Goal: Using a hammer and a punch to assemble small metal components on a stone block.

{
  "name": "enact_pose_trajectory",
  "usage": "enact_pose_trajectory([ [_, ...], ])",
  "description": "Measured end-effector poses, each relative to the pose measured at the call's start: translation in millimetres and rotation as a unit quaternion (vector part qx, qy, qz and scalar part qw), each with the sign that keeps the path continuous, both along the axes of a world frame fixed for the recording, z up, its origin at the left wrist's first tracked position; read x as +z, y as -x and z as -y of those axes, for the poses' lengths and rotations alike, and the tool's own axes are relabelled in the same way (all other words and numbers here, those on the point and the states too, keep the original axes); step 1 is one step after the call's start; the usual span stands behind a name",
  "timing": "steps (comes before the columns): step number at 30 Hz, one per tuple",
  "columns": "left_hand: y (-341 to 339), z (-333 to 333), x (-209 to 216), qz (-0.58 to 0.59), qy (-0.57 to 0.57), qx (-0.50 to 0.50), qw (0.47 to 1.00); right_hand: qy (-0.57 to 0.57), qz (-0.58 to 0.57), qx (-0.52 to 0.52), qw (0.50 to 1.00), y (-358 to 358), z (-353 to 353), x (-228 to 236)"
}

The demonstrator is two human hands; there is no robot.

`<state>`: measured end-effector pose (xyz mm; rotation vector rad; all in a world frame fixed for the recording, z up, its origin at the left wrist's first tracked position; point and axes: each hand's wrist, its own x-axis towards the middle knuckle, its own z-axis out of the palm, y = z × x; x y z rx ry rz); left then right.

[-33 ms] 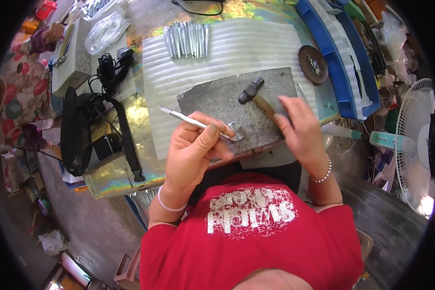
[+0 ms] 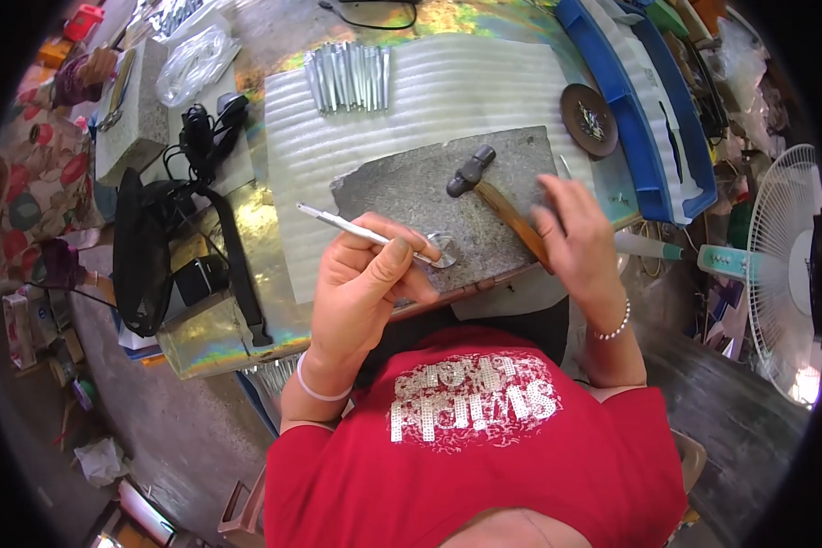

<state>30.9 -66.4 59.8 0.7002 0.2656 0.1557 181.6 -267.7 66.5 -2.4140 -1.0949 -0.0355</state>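
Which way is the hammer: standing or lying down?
Lying down: the hammer head rests on the gray stone, wooden handle slanting toward the right hand.

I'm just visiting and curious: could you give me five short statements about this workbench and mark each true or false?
1. The left hand holds a silver rod. True.
2. The hammer lies with its head on the slab. True.
3. The right hand is on the row of rods. False: the right hand is by the hammer's handle.
4. The dish is bright blue. False: the dish is brown.
5. A fan is at the picture's right. True.
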Motion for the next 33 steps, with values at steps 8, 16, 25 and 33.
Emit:
enact_pose_trajectory([
  [8,-1.3,5.5,12.2,-0.067,-0.198,0.01,0.978,0.018,-0.068,-0.168,0.983,-66.8,50.7,-51.1],
  [16,5.3,6.8,7.8,-0.002,-0.388,0.043,0.921,0.111,-0.024,-0.144,0.983,-76.7,44.1,-54.9],
  [25,-1.0,16.0,8.9,-0.01,-0.297,-0.074,0.952,-0.167,-0.425,-0.046,0.889,-5.0,41.0,38.6],
  [33,-3.5,33.7,3.4,-0.002,-0.286,-0.062,0.956,-0.204,-0.482,0.12,0.844,30.8,-6.1,45.1],
])
